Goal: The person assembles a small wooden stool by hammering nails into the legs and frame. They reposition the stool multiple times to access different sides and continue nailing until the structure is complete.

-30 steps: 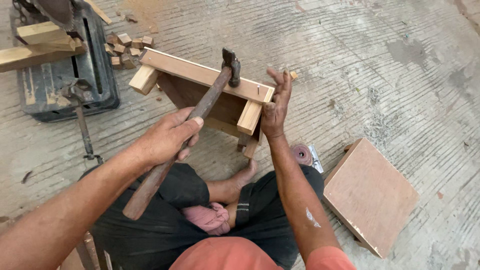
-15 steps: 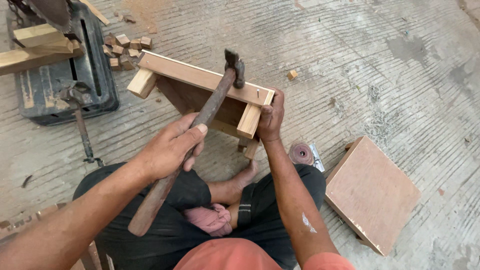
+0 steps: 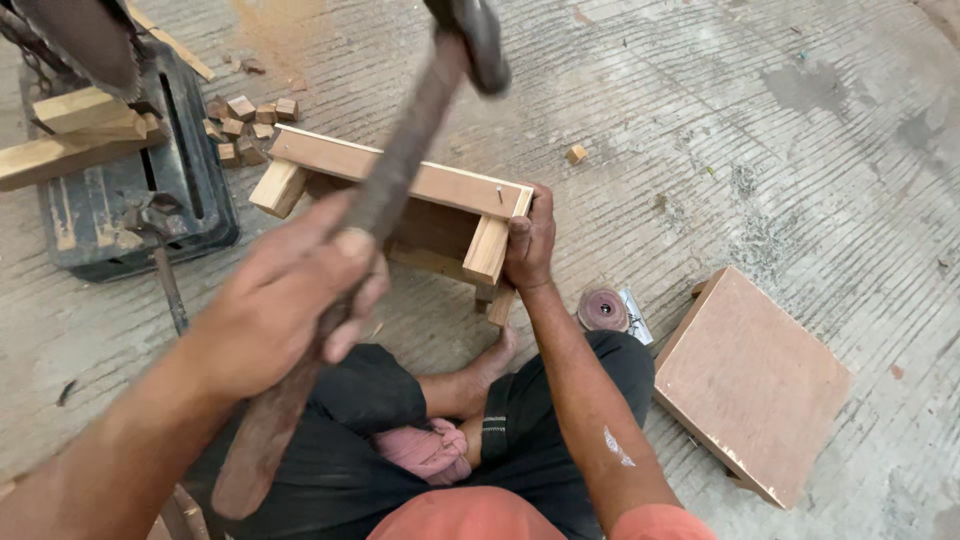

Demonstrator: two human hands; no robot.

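Left hand (image 3: 290, 300) fisted tight round hammer (image 3: 400, 190) handle, head raised high, blurred. Right hand (image 3: 530, 240) clamped on corner of wooden frame (image 3: 400, 185), fingers wrapped over end rail. Frame sits on concrete floor (image 3: 750, 150) before crossed legs. 1 nail (image 3: 499, 189) stands upright near gripped corner.

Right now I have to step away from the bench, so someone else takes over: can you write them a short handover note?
Left hand: grip shut on the hammer, raised high over the work.
Right hand: shut on the right end of the wooden frame, steadying it on the concrete floor.
A nail stands proud in the top rail near that hand.
Done: frame pieces are assembled. Left: the nail is not yet driven flush.
Nearby: chop saw to the left, square board to the right.
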